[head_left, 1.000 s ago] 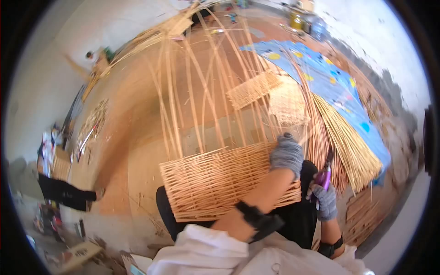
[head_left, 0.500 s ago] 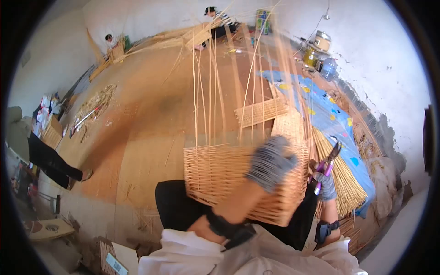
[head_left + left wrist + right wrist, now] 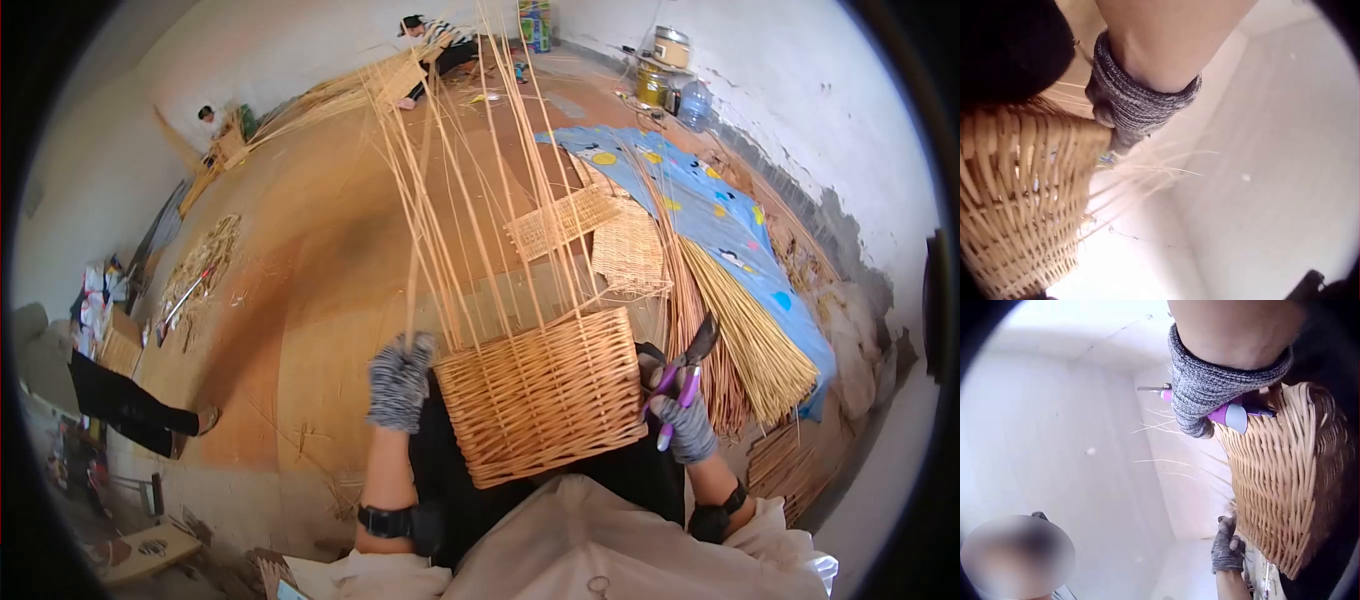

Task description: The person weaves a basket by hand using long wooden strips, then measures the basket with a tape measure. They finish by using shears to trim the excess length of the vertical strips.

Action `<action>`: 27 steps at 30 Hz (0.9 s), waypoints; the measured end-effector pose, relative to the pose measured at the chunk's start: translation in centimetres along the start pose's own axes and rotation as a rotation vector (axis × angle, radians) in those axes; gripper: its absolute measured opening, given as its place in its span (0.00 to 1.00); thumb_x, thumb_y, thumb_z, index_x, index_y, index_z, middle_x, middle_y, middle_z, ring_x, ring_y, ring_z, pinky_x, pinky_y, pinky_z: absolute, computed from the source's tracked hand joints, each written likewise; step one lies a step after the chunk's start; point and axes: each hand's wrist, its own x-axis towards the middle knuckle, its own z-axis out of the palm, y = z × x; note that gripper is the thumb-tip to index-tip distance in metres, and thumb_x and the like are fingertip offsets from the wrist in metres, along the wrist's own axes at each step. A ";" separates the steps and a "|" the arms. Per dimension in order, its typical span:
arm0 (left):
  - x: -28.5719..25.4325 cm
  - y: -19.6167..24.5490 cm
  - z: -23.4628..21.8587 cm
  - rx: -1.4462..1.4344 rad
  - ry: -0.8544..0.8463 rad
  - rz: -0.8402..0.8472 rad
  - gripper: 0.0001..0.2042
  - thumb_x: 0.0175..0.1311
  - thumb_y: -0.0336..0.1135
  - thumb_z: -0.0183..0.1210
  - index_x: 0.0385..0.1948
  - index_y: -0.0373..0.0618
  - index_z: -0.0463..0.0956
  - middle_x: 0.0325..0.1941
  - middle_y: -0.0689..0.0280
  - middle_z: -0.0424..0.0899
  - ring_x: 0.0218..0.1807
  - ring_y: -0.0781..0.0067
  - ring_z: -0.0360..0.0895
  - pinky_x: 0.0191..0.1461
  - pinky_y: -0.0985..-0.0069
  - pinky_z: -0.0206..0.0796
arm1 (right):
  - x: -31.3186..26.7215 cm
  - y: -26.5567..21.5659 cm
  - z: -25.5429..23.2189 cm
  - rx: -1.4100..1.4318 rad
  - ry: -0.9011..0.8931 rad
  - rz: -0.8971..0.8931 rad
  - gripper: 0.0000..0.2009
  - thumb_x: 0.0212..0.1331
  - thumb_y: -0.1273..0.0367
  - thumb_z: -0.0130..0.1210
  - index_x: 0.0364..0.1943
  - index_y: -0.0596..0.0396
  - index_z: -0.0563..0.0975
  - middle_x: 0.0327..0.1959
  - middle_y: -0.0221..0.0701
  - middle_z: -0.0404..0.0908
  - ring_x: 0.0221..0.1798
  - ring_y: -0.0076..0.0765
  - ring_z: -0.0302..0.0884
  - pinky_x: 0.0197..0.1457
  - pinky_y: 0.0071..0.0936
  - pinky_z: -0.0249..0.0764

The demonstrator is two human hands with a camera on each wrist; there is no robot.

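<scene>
A wicker basket (image 3: 545, 400) with long upright rods rests on the lap, tilted, its woven side facing the head camera. At its upper left corner is my left hand (image 3: 400, 382) in a grey knit glove, fingers curled round a willow rod (image 3: 412, 300) that rises from them. My right hand (image 3: 690, 425), gloved likewise, holds purple-handled pruning shears (image 3: 688, 375) beside the basket's right edge, blades pointing up. In the right wrist view the shears' handle (image 3: 1219, 415) lies along the basket's rim, and the left hand (image 3: 1229, 545) shows at the far corner.
Woven panels (image 3: 630, 245) and bundles of rods (image 3: 750, 340) lie right of the basket, beside a blue patterned sheet (image 3: 690, 180). Two people sit by the far wall among rods. Someone's dark-trousered leg (image 3: 135, 405) is at left. Cuttings (image 3: 205, 255) lie on the floor.
My left hand has crossed from the basket's right part to its upper left corner. The basket has turned on the lap. The right hand still holds the shears, now closer to the basket.
</scene>
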 end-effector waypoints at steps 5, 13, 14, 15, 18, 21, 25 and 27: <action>0.8 6.6 4.4 0.153 -0.299 0.550 0.11 0.60 0.37 0.58 0.39 0.41 0.79 0.34 0.64 0.80 0.36 0.76 0.76 0.40 0.79 0.70 | -0.6 0.5 -3.4 -0.378 0.002 0.048 0.30 0.40 0.59 0.71 0.47 0.56 0.69 0.43 0.32 0.73 0.39 0.27 0.72 0.45 0.25 0.71; 5.4 11.1 18.6 1.024 -0.757 0.626 0.16 0.57 0.42 0.61 0.37 0.37 0.78 0.30 0.55 0.79 0.32 0.61 0.76 0.41 0.66 0.70 | -1.5 -1.9 0.3 -1.060 -0.013 0.008 0.43 0.34 0.54 0.71 0.57 0.58 0.64 0.47 0.45 0.72 0.51 0.48 0.71 0.56 0.37 0.67; 6.5 9.6 18.5 0.857 -0.720 0.609 0.16 0.54 0.42 0.63 0.33 0.37 0.79 0.24 0.58 0.78 0.29 0.64 0.75 0.38 0.68 0.69 | -1.3 -3.1 1.0 -1.254 0.013 0.087 0.44 0.32 0.53 0.70 0.58 0.57 0.64 0.48 0.51 0.71 0.51 0.55 0.70 0.57 0.42 0.66; 7.0 8.9 17.9 0.768 -0.728 0.600 0.16 0.54 0.43 0.63 0.33 0.37 0.79 0.23 0.59 0.77 0.28 0.67 0.74 0.36 0.69 0.68 | -0.9 -3.3 1.0 -1.319 0.045 0.057 0.44 0.32 0.52 0.70 0.58 0.57 0.64 0.48 0.49 0.72 0.50 0.54 0.70 0.56 0.42 0.66; 7.4 8.5 16.0 0.596 -0.719 0.482 0.17 0.54 0.45 0.64 0.33 0.37 0.80 0.21 0.63 0.75 0.24 0.74 0.71 0.31 0.73 0.66 | 0.3 -3.8 1.5 -1.559 0.136 -0.078 0.44 0.32 0.52 0.68 0.58 0.58 0.65 0.48 0.45 0.73 0.47 0.50 0.72 0.52 0.41 0.67; 6.0 10.2 14.9 0.617 -0.664 0.302 0.18 0.54 0.47 0.64 0.35 0.38 0.80 0.20 0.66 0.74 0.20 0.78 0.68 0.26 0.77 0.63 | 2.3 -4.3 2.0 -1.642 0.162 -0.243 0.41 0.29 0.57 0.70 0.55 0.59 0.68 0.43 0.45 0.75 0.43 0.50 0.74 0.47 0.41 0.71; 5.0 10.3 14.0 0.613 -0.616 0.367 0.16 0.57 0.45 0.62 0.35 0.40 0.80 0.20 0.67 0.76 0.18 0.80 0.67 0.22 0.79 0.63 | 3.1 -3.6 2.2 -1.724 0.116 -0.273 0.35 0.41 0.54 0.64 0.55 0.57 0.68 0.43 0.40 0.76 0.41 0.44 0.76 0.42 0.37 0.72; 4.6 10.1 12.9 0.541 -0.595 0.332 0.14 0.60 0.44 0.59 0.34 0.40 0.80 0.21 0.67 0.76 0.17 0.81 0.67 0.21 0.80 0.63 | 2.9 -3.5 2.1 -1.634 0.034 -0.116 0.33 0.43 0.55 0.62 0.55 0.55 0.68 0.40 0.40 0.77 0.37 0.44 0.77 0.35 0.36 0.74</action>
